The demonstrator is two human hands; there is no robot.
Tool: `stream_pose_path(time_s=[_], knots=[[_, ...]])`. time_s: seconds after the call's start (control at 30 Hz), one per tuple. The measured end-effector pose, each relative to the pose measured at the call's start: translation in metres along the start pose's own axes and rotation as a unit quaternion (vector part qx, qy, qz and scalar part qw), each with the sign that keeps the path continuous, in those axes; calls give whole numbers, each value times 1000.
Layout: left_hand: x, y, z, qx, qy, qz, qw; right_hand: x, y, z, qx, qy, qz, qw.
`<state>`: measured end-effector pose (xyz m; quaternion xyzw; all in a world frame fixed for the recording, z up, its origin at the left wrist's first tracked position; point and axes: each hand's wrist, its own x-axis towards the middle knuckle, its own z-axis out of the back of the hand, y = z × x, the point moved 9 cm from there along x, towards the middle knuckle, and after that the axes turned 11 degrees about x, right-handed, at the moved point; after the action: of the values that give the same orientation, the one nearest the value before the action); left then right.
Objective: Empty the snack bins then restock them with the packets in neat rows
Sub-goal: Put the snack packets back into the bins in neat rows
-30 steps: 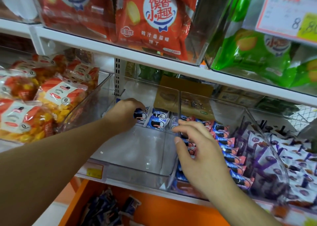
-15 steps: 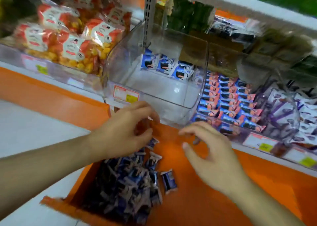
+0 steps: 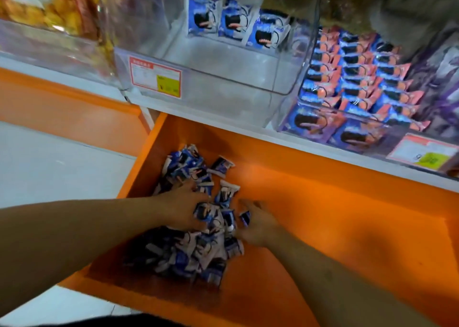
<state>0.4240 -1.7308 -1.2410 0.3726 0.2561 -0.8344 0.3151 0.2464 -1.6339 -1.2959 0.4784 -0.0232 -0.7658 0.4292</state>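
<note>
Nearest to me, a loose heap of small blue-and-white snack packets point(image 3: 193, 242) is lying in the left part of the orange drawer point(image 3: 335, 227), jumbled at all angles, each one showing a dark biscuit picture. My left hand point(image 3: 181, 207) is reaching down into the heap, fingers curling round a packet on top of it. My right hand point(image 3: 258, 225) is lying against the heap's right edge, its fingers bending around a single small packet, though blur is keeping me from telling how firmly I am gripping it.

Farther off, above the drawer, a clear plastic bin point(image 3: 223, 78) is sitting on the shelf with a red-bordered price label point(image 3: 156, 76) on its front. Three of the same blue packets point(image 3: 236, 22) are standing upright in a row at its far end. In the bin just to the right, blue-and-pink packets point(image 3: 357, 78) are standing in tight rows. At the far left, bags of yellow snacks point(image 3: 42, 6) are filling another bin.
</note>
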Motion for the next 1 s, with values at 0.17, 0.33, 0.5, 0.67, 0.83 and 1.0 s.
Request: stream_pose_path(time_s=[0.17,0.33,0.5,0.67,0.83,1.0], knots=[[18,1,-5,1,-35,3,999,5,7,-25,9,-24,49,998],[15,1,8,-51,-83,-13,995,0,7,-14,90,-40,54,994],[-1,2,33,-106,-133,-9,985,-22,7,22,144,-64,44,987],[-38,-9,88,-157,-190,-21,969,-60,14,75,248,-88,68,962],[-86,-29,138,-173,-234,-53,955,-114,45,128,288,-112,120,943],[-133,-43,158,-238,-244,-33,939,-171,82,167,350,-129,146,916]])
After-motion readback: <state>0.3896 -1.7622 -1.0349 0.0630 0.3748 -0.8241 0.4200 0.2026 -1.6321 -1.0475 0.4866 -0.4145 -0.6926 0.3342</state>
